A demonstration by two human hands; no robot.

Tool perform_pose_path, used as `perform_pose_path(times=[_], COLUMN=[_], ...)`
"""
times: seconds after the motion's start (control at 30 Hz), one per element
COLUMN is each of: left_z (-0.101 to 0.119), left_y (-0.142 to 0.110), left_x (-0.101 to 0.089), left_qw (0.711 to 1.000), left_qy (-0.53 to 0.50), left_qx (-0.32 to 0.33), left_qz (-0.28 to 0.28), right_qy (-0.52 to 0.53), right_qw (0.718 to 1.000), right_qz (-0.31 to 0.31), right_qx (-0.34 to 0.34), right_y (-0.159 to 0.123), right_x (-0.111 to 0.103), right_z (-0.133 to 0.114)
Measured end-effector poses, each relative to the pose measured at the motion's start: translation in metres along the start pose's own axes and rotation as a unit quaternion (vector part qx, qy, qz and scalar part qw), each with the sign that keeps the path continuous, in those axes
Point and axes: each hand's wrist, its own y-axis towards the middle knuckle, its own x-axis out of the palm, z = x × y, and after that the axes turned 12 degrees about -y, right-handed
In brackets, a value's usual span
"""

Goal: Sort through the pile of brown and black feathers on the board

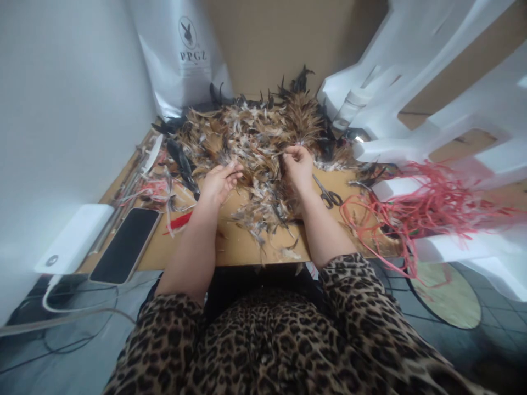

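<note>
A big heap of brown, white and black feathers (247, 134) covers the back and middle of the tabletop. At its near left edge my left hand (221, 182) is closed, thumb and forefinger together; whatever is between them is too small to make out. My right hand (299, 167) pinches what looks like a thin brown feather (278, 154) over the right part of the heap. Loose feathers (267, 211) spill between my forearms toward the table's front edge. Dark-handled scissors (328, 193) lie just right of my right wrist.
A phone (125, 246) and a white power bank (76, 238) with a cable lie at the left. Red strands (428, 206) drape over white foam pieces (399, 187) at the right. Behind the heap stand a printed white bag (185, 71) and a clear bottle (349, 108).
</note>
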Motion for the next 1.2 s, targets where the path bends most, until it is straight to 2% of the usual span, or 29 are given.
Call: perform_pose_path(times=[0.07, 0.2, 0.37, 0.4, 0.47, 0.57, 0.63, 0.9, 1.0, 1.2], left_z=[0.000, 0.000, -0.001, -0.001, 0.000, 0.000, 0.001, 0.000, -0.001, -0.004], left_y=[-0.001, 0.000, 0.002, 0.002, 0.001, 0.000, 0.000, 0.000, 0.001, 0.002], left_x=[0.001, -0.001, -0.002, -0.002, -0.001, 0.000, 0.000, 0.000, -0.001, -0.001], left_qw=[1.000, 1.000, 1.000, 1.000, 1.000, 1.000, 1.000, 1.000, 1.000, 0.999], left_qy=[0.002, 0.003, 0.005, 0.004, 0.006, 0.010, 0.010, 0.008, 0.008, 0.026], left_qx=[0.000, 0.000, 0.005, 0.004, 0.003, 0.003, 0.002, 0.006, 0.008, 0.003], left_qz=[0.001, -0.008, -0.011, -0.013, -0.014, -0.009, -0.003, -0.015, -0.025, -0.040], right_qy=[0.000, -0.005, -0.015, -0.017, -0.038, -0.115, -0.174, -0.366, -0.360, -0.311], right_qw=[1.000, 1.000, 0.998, 0.996, 0.984, 0.932, 0.902, 0.875, 0.881, 0.914], right_qz=[0.007, -0.016, -0.038, -0.064, -0.159, -0.326, -0.374, -0.301, -0.293, -0.244], right_qx=[-0.012, -0.014, -0.054, -0.061, -0.075, -0.111, -0.129, -0.097, -0.095, -0.093], right_y=[0.001, 0.001, -0.006, -0.009, -0.016, -0.028, -0.034, -0.043, -0.041, -0.040], right_x=[-0.004, -0.011, -0.016, -0.016, -0.016, -0.012, -0.008, 0.005, 0.009, 0.018], right_z=[-0.002, -0.008, -0.026, -0.030, -0.037, -0.042, -0.043, -0.045, -0.040, -0.028])
